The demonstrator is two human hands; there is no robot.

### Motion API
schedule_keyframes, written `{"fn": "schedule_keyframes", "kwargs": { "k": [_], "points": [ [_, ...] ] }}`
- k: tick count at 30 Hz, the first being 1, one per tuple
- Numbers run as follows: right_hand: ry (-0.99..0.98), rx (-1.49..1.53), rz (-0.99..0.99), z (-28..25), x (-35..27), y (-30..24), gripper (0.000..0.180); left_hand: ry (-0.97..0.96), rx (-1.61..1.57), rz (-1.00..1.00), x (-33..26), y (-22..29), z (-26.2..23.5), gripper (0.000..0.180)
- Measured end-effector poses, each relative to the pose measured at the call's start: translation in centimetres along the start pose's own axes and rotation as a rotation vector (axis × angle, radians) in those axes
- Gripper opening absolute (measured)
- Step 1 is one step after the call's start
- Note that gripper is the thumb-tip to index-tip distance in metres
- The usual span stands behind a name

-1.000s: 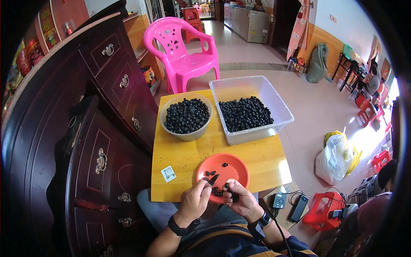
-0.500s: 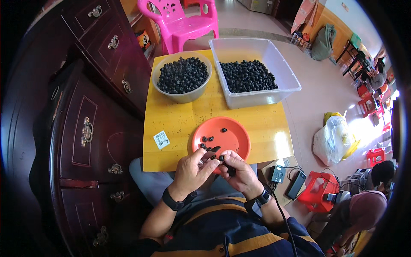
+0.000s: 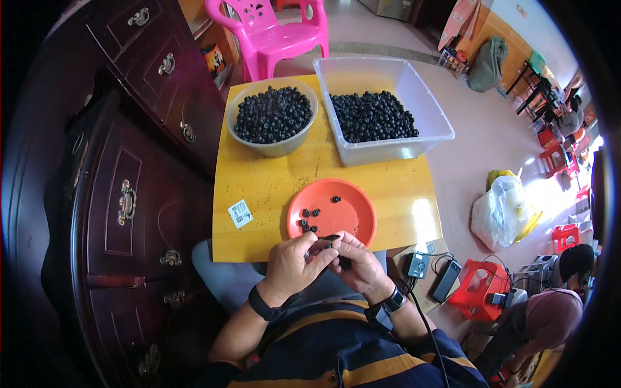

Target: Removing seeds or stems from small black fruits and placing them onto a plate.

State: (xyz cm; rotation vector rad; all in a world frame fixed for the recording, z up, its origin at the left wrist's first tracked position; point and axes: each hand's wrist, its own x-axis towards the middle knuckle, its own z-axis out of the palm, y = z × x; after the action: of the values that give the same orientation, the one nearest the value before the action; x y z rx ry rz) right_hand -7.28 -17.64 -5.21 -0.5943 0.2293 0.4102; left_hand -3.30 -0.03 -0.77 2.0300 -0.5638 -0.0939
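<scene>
Over the near rim of the orange-red plate [image 3: 349, 213], my two hands are close together. My left hand [image 3: 289, 266] is closed on a small knife, whose dark blade [image 3: 332, 237] points right toward my other fingertips. My right hand [image 3: 363, 270] is closed on small black round parts, at least one pinched at the fingertips beside the blade; the rest are mostly hidden in the fingers. Several black round parts [image 3: 315, 212] with holes in them lie on the plate, most at its left side.
A round translucent tub [image 3: 275, 150] and a rectangular clear bin [image 3: 388, 154], both heaped with black parts, stand on the yellow table [image 3: 259, 187]. A white label [image 3: 240, 213] lies at left. Dark drawers [image 3: 129, 200] flank the left; a power strip [image 3: 446, 281] and red stool [image 3: 479, 291] are right.
The knife blade has dropped in beside the part at my right fingertips, and my hands have come closer together. Another loose part now shows on the plate's lower left, where my fingers were.
</scene>
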Motion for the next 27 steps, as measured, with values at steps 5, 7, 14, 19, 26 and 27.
{"fn": "schedule_keyframes", "kwargs": {
  "k": [5,7,14,19,26,27],
  "points": [
    [-0.028,0.029,-0.008,0.1,0.2,0.3,0.005,0.015,-0.141,-0.020,0.0,0.6,0.0,0.030],
    [-0.034,0.029,-0.017,0.0,0.3,0.4,0.005,-0.010,-0.130,-0.028,-0.1,-0.2,0.1,0.031],
    [-0.044,0.000,-0.023,0.6,0.6,0.0,0.007,-0.009,-0.058,-0.008,-0.2,-0.4,0.2,0.040],
    [-0.047,0.018,-0.018,1.4,0.9,-0.2,0.006,0.167,-0.184,0.056,0.0,1.0,-0.1,0.015],
    [-0.007,0.087,0.054,2.5,1.1,0.1,0.008,0.273,-0.131,0.152,-0.2,0.4,0.4,0.016],
    [-0.001,0.132,0.090,2.5,1.2,0.1,0.009,0.344,-0.068,0.221,-0.2,0.0,0.6,0.018]
  ]
}}
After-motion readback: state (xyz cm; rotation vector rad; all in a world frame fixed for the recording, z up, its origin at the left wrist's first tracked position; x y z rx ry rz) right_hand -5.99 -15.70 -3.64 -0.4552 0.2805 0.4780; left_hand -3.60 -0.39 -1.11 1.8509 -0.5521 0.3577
